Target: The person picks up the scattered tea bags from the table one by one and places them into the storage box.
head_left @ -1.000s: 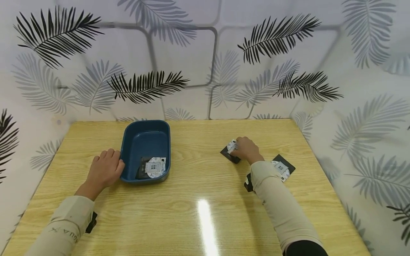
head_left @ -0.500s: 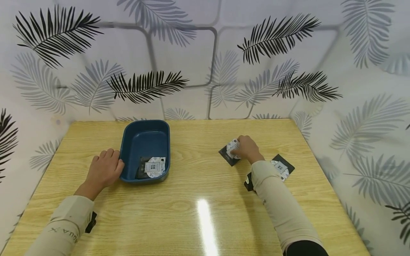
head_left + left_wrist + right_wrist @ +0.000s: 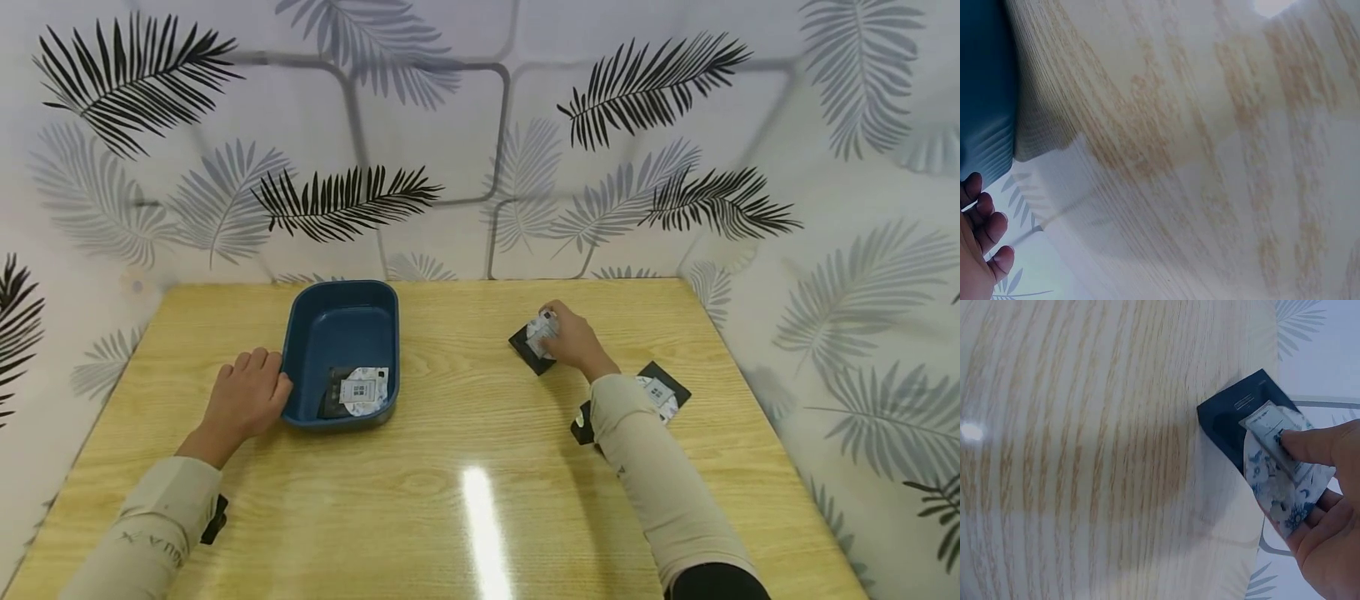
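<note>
Packet (image 3: 1265,453) pinched in your right-hand grip (image 3: 576,340): squeeze lightly and bear it level, lest it slip; whether your left-hand grip (image 3: 247,396) clasps the blue tub (image 3: 341,337) is unclear

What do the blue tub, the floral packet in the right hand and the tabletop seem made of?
The blue tub looks like moulded plastic: smooth, softly shiny, with rounded corners. The floral packet seems matte paper or film, thin and straight-edged; which is unclear. The tabletop has wood grain and a glossy glare: varnished wood or laminate, perhaps.
</note>
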A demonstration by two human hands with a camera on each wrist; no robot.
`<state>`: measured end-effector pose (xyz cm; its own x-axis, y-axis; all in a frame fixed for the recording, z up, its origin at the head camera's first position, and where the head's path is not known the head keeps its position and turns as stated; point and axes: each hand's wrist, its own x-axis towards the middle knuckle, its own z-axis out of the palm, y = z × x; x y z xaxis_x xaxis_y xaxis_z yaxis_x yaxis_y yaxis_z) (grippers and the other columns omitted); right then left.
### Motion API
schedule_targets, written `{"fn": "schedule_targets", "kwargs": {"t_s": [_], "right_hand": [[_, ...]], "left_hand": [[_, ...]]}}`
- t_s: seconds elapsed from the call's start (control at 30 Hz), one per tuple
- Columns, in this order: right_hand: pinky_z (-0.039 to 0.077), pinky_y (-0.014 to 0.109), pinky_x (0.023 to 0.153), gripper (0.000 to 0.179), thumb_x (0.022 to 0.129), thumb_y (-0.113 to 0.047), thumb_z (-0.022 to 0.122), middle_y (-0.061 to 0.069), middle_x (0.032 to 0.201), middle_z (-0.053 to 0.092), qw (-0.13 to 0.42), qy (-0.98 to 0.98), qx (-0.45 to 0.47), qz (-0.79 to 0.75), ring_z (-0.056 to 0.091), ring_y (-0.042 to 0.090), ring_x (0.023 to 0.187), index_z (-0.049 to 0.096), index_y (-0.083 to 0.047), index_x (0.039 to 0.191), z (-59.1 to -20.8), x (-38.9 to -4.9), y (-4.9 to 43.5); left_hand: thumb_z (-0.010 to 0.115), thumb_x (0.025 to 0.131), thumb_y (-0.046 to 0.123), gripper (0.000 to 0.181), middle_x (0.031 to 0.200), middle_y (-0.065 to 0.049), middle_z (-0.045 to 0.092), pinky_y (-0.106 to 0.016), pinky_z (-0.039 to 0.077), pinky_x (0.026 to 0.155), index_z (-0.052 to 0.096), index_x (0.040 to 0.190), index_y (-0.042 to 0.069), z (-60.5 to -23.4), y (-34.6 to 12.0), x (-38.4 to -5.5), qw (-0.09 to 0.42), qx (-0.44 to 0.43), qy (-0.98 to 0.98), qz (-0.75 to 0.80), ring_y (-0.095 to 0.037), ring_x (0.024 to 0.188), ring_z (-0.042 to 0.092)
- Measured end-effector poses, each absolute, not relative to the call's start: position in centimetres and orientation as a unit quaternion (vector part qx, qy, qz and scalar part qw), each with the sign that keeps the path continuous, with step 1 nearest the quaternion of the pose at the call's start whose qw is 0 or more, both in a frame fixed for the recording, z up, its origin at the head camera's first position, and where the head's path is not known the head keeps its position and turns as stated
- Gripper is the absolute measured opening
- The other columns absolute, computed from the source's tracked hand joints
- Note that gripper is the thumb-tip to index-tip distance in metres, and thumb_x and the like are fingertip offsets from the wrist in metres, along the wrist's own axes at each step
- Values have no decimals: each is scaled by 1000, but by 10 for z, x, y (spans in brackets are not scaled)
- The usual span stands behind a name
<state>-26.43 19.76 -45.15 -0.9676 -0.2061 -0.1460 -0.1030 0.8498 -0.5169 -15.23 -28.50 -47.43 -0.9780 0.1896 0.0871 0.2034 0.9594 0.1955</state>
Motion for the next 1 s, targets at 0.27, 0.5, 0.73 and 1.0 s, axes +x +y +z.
{"fn": "schedule_targets", "kwargs": {"t_s": [0.27, 0.5, 0.73, 1.0], "right_hand": [[47, 46, 84, 31, 100, -17, 56, 20, 118, 63, 84, 944, -126, -292, 59, 30, 94, 47, -9, 129, -447, -265, 195], [43, 40, 78, 19, 100, -18, 57, 14, 101, 62, 67, 935, -153, -314, 55, 25, 83, 52, -7, 116, -446, -264, 192], [40, 36, 72, 20, 102, -19, 53, 9, 87, 54, 51, 924, -166, -341, 47, 21, 75, 54, -6, 116, -446, -264, 188], [39, 34, 69, 16, 102, -18, 54, 8, 81, 51, 25, 915, -182, -359, 45, 21, 71, 56, -4, 108, -437, -262, 178]], "left_hand": [[34, 100, 20, 24, 96, -18, 48, -41, 28, 69, 47, 96, 0, -475, -285, -153, 37, -100, -989, -102, -33, 83, 42], [33, 101, 20, 26, 97, -19, 48, -43, 30, 70, 48, 97, -1, -474, -285, -152, 37, -99, -989, -102, -34, 85, 43], [33, 101, 20, 25, 97, -18, 48, -42, 29, 69, 48, 96, 0, -474, -285, -154, 41, -103, -988, -103, -33, 84, 43], [32, 101, 20, 25, 96, -18, 47, -41, 28, 69, 46, 95, 1, -473, -284, -152, 32, -99, -989, -102, -33, 83, 42]]}}
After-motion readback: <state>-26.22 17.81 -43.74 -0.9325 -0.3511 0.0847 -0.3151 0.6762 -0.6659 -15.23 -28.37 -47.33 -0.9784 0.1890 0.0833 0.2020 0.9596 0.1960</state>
